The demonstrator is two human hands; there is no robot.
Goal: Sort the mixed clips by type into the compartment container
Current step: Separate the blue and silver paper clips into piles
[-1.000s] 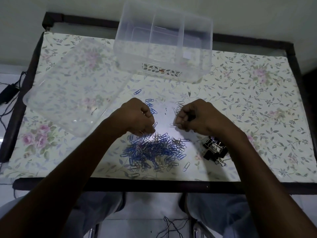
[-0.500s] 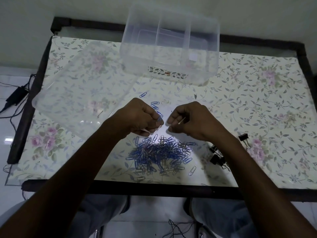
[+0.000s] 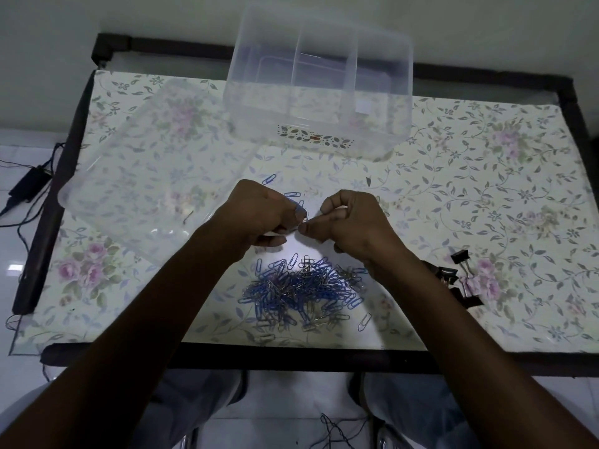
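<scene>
Blue and silver wire paper clips (image 3: 299, 286) lie heaped just below the grip, where the left hand (image 3: 259, 213) and right hand (image 3: 351, 220) meet fingertip to fingertip, each pinching a small clip (which type is too small to tell). Black metal binder clips (image 3: 458, 275) sit right of the right wrist. Beyond the hands stands the clear plastic compartment container (image 3: 319, 89), its clear lid (image 3: 152, 163) lying to the left.
</scene>
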